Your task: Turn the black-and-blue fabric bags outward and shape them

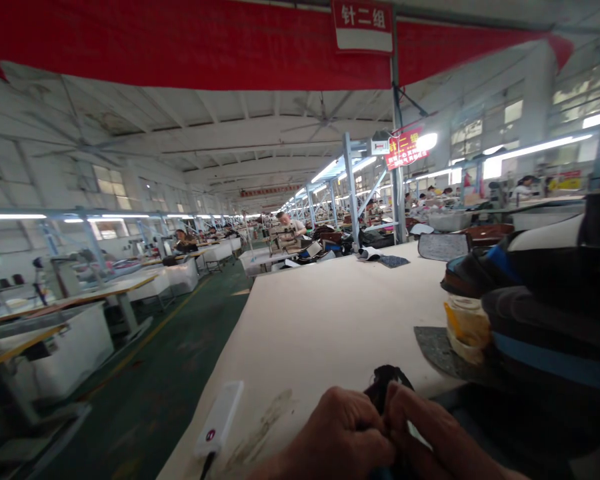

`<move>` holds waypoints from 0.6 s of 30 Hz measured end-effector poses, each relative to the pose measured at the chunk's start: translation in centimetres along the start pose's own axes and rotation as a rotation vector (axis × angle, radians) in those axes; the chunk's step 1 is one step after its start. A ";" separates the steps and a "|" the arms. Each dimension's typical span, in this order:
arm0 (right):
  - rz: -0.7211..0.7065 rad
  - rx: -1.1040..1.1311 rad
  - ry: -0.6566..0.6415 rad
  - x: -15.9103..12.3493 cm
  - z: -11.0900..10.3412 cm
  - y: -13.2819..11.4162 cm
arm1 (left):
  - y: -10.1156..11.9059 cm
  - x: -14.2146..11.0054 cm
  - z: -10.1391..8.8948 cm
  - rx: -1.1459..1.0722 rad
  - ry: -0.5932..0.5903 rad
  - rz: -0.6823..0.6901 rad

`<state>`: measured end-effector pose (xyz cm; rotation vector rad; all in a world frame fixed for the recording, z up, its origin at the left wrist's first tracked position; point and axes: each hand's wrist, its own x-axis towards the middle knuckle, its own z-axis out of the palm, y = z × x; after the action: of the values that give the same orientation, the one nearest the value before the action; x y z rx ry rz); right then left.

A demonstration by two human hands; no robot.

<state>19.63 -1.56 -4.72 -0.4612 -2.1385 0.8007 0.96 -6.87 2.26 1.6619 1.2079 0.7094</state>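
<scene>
Close together at the bottom of the head view are my left hand [343,430] and my right hand [427,427]. Both are closed, fingertips meeting, on a dark, soft-looking black piece [393,375]. Its top sticks up crumpled behind the fingers; my hands hide much of the rest, and I cannot make out its exact kind. Under it is the pale tabletop [325,327]. Right of my hands, a jar with yellowish contents [467,327] stands on a grey flat piece [427,343].
Stacked dark and blue pieces [550,333] rise high along the right side. A white power strip [220,420] with a cable lies near the table's left edge. Beyond that edge runs a green floor aisle [180,353]. Several people work at sewing machines farther back.
</scene>
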 end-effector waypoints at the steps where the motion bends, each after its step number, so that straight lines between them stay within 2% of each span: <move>1: -0.001 0.006 -0.025 0.1 -0.3 -0.1 | 0.1 -0.1 0.0 -0.001 -0.011 0.012; 4: 0.059 0.038 -0.114 0.7 -1.3 -1.1 | 0.1 -0.1 0.1 0.017 -0.034 0.064; 7: 0.183 0.103 -0.232 1.2 -2.3 -2.3 | -0.2 0.0 0.1 0.108 -0.015 0.127; 10: 0.248 0.226 -0.327 1.7 -2.7 -2.4 | -0.6 0.3 0.0 0.195 0.011 0.152; 15: 0.245 0.433 -0.327 1.9 -2.6 -1.3 | -0.7 0.5 0.0 0.239 0.031 0.163; 18: 0.230 0.437 -0.286 1.7 -2.3 -1.0 | -0.7 0.5 0.1 0.275 0.028 0.175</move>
<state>20.27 -0.45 -2.01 -0.3799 -2.0993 1.5015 0.89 -6.37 1.54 2.0097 1.2327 0.6983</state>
